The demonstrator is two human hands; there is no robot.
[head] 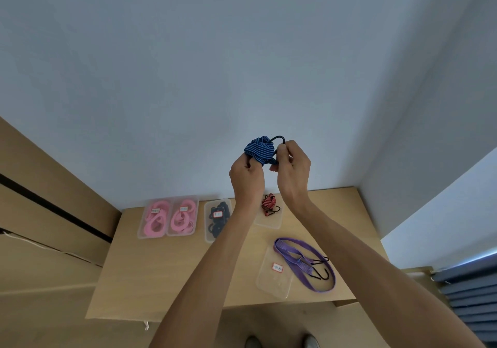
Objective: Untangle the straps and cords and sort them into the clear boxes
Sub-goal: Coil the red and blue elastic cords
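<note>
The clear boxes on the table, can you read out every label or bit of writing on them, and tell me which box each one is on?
No text is legible.
Left pink-strap box: white label, too blurred to read.
Second pink-strap box: white label, blurred.
Black-strap box: red-edged label, unreadable.
Empty near box: red-edged label, dark marks, too small.

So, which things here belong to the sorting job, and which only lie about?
Job: blue strap, held by left hand and right hand; purple strap; red cord; pink straps; black straps; clear boxes.
Lying about: table; shoes.
</note>
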